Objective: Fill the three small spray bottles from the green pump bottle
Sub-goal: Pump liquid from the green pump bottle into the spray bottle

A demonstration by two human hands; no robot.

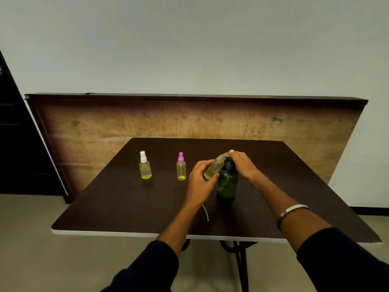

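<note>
The green pump bottle stands upright near the middle of the dark table. My right hand rests on top of its pump head, fingers over the nozzle. My left hand grips a small uncapped clear bottle, tilted with its mouth at the pump nozzle; a little yellowish liquid sits in its lower end. Two capped spray bottles with yellow liquid stand to the left: one with a pink cap and one with a white cap.
A thin white dip tube lies on the table near my left wrist; its spray cap is hidden. A wooden board leans on the wall behind the table. The table's front edge is white, with metal legs below.
</note>
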